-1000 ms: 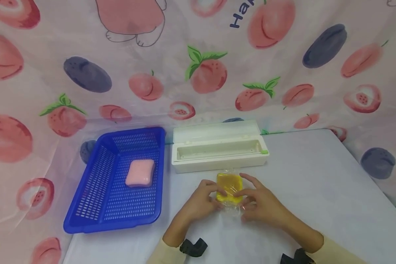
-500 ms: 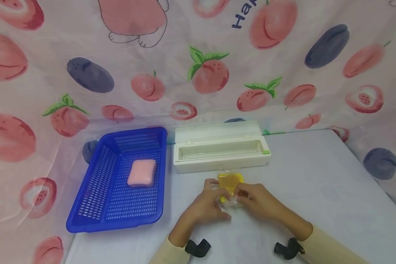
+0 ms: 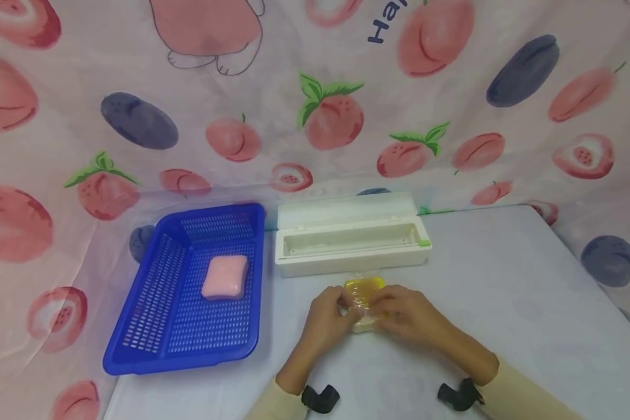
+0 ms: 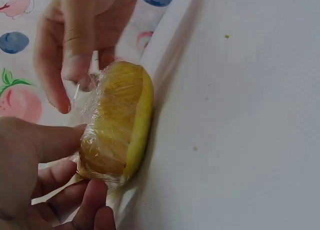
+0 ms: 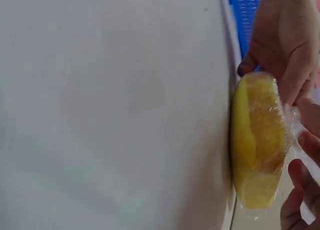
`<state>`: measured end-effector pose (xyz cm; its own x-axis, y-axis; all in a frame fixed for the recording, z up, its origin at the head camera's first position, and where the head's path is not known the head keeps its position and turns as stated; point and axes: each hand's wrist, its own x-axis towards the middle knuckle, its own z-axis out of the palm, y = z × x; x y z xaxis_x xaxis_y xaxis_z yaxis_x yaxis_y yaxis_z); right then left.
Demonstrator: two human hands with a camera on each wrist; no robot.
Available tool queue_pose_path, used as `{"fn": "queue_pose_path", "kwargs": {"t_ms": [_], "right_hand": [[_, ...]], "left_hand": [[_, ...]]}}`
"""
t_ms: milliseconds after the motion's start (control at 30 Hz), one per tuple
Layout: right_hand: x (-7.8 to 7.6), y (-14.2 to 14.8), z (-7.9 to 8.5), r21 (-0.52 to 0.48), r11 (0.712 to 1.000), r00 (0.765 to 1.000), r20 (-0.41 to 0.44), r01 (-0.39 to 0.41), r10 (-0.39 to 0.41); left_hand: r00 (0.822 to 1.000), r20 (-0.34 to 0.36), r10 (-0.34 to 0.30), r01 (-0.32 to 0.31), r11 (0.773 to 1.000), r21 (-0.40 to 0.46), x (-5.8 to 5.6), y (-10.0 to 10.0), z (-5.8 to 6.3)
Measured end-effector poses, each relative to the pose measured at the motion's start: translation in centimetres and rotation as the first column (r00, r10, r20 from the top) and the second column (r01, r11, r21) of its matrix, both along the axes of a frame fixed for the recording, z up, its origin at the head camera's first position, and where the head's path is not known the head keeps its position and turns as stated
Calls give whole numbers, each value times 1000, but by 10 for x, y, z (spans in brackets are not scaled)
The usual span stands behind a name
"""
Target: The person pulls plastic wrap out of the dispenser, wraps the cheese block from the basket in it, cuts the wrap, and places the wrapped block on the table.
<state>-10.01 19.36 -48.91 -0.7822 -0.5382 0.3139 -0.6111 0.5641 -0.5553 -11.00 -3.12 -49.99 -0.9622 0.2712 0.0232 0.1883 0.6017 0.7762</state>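
A yellow bar of soap (image 3: pixel 364 287), wrapped in clear plastic film (image 4: pixel 90 140), is between both hands on the white table. My left hand (image 3: pixel 325 324) holds its left side, thumb and fingers at the wrapped end in the left wrist view. From the right, my right hand (image 3: pixel 415 318) pinches loose film along the bar's edge with curled fingers. The right wrist view shows the bar (image 5: pixel 260 140) side-on, its film gathered toward the fingertips (image 5: pixel 303 139). Part of the bar is hidden behind the fingers in the head view.
Left of the hands stands a blue perforated basket (image 3: pixel 254 326) with a pink bar of soap (image 3: pixel 224 277) in it. Just behind the wrapped bar is a long white box (image 3: pixel 354 259), lid raised, with a green tab (image 3: pixel 424 242). A fruit-patterned cloth (image 3: pixel 273 93) hangs behind the table.
The right hand's spread fingers have drawn in to the bar's lower right. My left hand has shifted and regripped at the left side. Film that stuck out below is now folded in.
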Motion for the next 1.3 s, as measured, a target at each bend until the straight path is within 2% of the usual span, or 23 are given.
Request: {"fn": "queue_pose_path", "kwargs": {"t_ms": [100, 167, 200, 267, 333, 433, 467, 533, 633, 700, 800, 867, 967, 1067, 1133, 1200, 1300], "right_hand": [[1, 4, 0, 134, 990, 988, -144, -36, 55], [0, 5, -1, 196, 980, 983, -170, -41, 75], [-1, 5, -2, 216, 975, 982, -171, -45, 83], [-2, 6, -1, 242, 969, 984, -153, -55, 94], [-2, 6, 1, 263, 962, 983, -142, -77, 118], [0, 9, 7, 299, 950, 977, -156, -91, 143], [1, 10, 10, 312, 946, 974, -172, -91, 150], [3, 13, 13, 349, 934, 969, -197, -76, 153], [5, 16, 15, 409, 909, 963, -205, -80, 178], [5, 17, 15, 432, 897, 964, -186, -92, 188], [4, 17, 14, 420, 903, 973, -153, -95, 173], [3, 17, 13, 395, 914, 981, -122, -93, 153], [2, 16, 13, 366, 923, 986, -67, -117, 152], [2, 16, 12, 358, 922, 987, -10, -145, 158], [2, 17, 12, 356, 922, 988, 30, -153, 152], [2, 18, 12, 343, 927, 989, 64, -150, 137], [2, 19, 14, 307, 942, 991, 61, -135, 122]], "left_hand": [[998, -53, -13, 14, 1000, 12, -1, -1, 0], [989, -136, -58, 53, 998, -35, -2, -4, 3], [978, -189, -87, 75, 995, -69, -2, -6, 5], [940, -296, -171, 128, 979, -160, -2, -11, 9], [885, -370, -283, 192, 945, -264, -1, -15, 14], [809, -391, -439, 301, 881, -366, 0, -18, 20], [793, -380, -475, 326, 859, -393, 0, -19, 21], [776, -361, -516, 348, 829, -437, 1, -19, 20], [772, -362, -522, 325, 815, -480, 0, -17, 16], [763, -381, -523, 304, 809, -503, -1, -16, 14], [749, -404, -525, 278, 803, -527, -3, -15, 13], [748, -406, -525, 265, 798, -542, -3, -16, 13], [769, -377, -517, 264, 793, -549, -3, -17, 14], [794, -348, -499, 269, 801, -536, -3, -17, 12], [795, -359, -488, 261, 811, -524, -2, -16, 11], [778, -396, -488, 242, 815, -527, -2, -15, 11], [735, -457, -500, 214, 812, -544, -2, -12, 10]]}}
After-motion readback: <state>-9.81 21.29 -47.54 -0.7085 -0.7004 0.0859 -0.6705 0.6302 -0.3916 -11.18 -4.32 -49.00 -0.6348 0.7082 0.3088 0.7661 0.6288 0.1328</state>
